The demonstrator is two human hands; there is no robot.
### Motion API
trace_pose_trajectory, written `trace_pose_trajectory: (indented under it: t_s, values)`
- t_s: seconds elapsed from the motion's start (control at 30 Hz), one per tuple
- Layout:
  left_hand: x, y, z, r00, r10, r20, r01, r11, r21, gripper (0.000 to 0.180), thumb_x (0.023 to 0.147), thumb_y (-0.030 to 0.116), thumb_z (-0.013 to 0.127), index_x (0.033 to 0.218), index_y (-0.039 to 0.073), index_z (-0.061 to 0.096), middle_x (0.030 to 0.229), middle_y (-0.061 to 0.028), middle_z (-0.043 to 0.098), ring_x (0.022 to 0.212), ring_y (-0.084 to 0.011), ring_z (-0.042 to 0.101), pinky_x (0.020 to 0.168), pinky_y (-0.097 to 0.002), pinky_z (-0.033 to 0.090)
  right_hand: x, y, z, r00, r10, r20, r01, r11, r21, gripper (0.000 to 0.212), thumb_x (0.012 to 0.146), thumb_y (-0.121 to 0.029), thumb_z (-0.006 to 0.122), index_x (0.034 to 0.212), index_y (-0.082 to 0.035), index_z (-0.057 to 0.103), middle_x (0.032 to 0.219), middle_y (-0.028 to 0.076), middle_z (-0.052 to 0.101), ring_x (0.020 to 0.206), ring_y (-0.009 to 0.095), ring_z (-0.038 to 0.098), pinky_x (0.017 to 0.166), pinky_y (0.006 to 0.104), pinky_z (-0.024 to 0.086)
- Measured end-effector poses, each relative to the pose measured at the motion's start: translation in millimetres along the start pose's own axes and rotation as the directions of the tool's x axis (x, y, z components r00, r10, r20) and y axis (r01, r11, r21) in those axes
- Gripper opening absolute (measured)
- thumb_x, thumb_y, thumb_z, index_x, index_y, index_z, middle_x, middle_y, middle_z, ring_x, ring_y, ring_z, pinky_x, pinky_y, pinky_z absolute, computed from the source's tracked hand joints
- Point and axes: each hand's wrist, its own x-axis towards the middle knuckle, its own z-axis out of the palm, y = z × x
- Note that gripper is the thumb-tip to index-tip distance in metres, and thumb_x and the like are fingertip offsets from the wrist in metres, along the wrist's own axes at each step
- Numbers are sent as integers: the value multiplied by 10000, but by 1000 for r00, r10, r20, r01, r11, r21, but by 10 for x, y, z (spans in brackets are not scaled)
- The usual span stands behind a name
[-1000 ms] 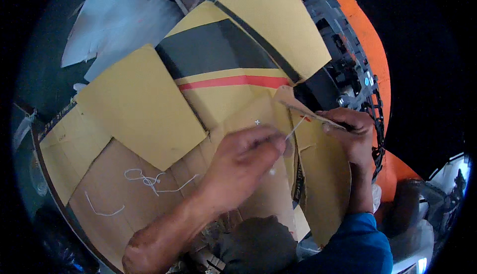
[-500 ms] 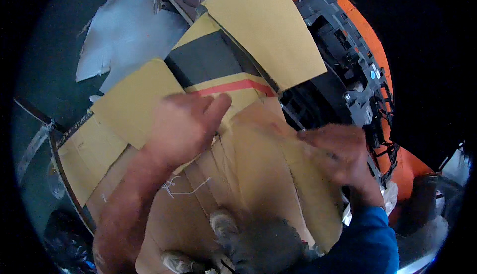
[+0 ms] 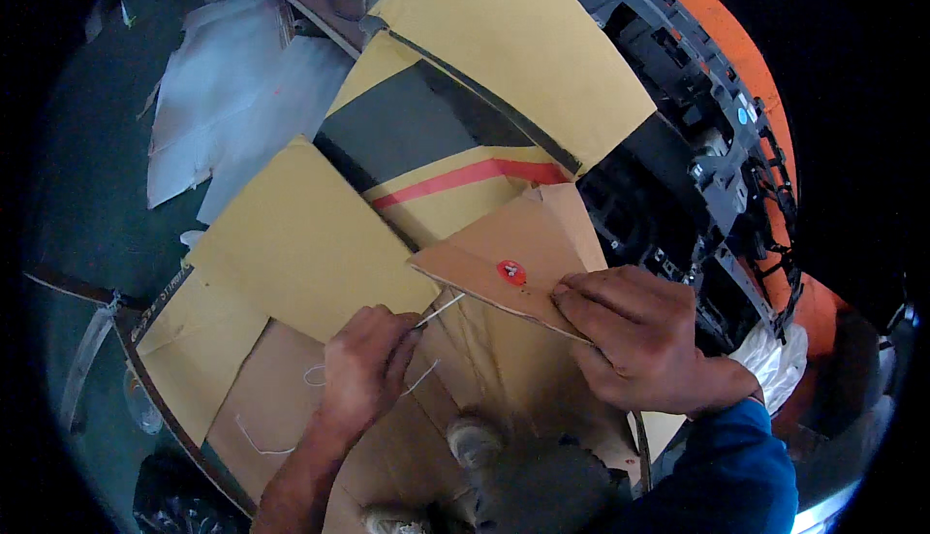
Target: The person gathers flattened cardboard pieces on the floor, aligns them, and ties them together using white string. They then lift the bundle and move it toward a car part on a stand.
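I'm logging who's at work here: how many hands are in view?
2: the left hand, left of centre, pinching a white string; the right hand, right of centre, gripping a brown cardboard flap near its red disc. The dark edges could hide others.

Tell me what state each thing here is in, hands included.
Left hand: closed, pinching the straight string
Right hand: closed on the edge of the brown flap
Straight string: extended from the left hand toward the flap
Brown flap: lifted, tilted
Red disc: against the brown flap
Left yellow flap: folded open
Loose string at left: slack, bent
White plastic bag: crumpled
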Motion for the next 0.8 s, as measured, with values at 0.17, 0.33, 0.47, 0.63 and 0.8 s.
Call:
trace_pose_trajectory:
  t_s: [0.17, 0.33, 0.47, 0.63, 0.8]
  values:
    - [161, 47, -32, 884, -459, 89, 331, 480, -812, 202, 984, 179, 555, 832, 52, 596, 999, -128, 647, 939, -280, 602, 912, -397, 455, 6, 32, 5, 999, 42, -35, -43, 998, -40, 428, 572, -75, 688, 985, 33, 668, 944, 145, 662, 766, 274, 680, 598, 351, 566]
    - [527, 243, 80, 889, -454, 58, -97, -312, -945, 346, 1019, 293, 496, 743, 84, 497, 972, -133, 636, 1006, -291, 576, 1065, -442, 361, 68, -70, -13, 986, 166, -23, -166, 986, -11, 368, 589, 10, 691, 956, 32, 698, 937, 162, 691, 805, 297, 696, 681, 368, 581]
    - [612, 291, 172, 889, -441, 126, -159, -555, -817, 338, 1022, 304, 487, 741, 117, 487, 743, -51, 525, 790, -233, 532, 976, -436, 425, 132, -85, -39, 976, 217, -3, -217, 976, -16, 335, 607, 7, 693, 942, 15, 701, 935, 157, 695, 807, 305, 695, 693, 373, 572]
    - [649, 562, 304, 920, -352, 171, -22, -484, -875, 385, 1034, 347, 442, 707, 146, 432, 600, 11, 335, 565, -150, 345, 822, -399, 450, 11, 197, -63, 950, 302, -83, -293, 951, 100, 253, 653, -16, 706, 904, 11, 684, 901, 137, 715, 812, 312, 703, 709, 372, 567]
    - [785, 744, 333, 895, -422, 144, 84, -158, -984, 338, 1024, 315, 498, 790, 87, 586, 694, -37, 522, 659, -188, 526, 797, -414, 482, -137, 660, -358, 864, 500, -53, -475, 846, 242, 232, 715, -15, 718, 942, 27, 692, 879, 83, 713, 789, 167, 654, 721, 283, 506]
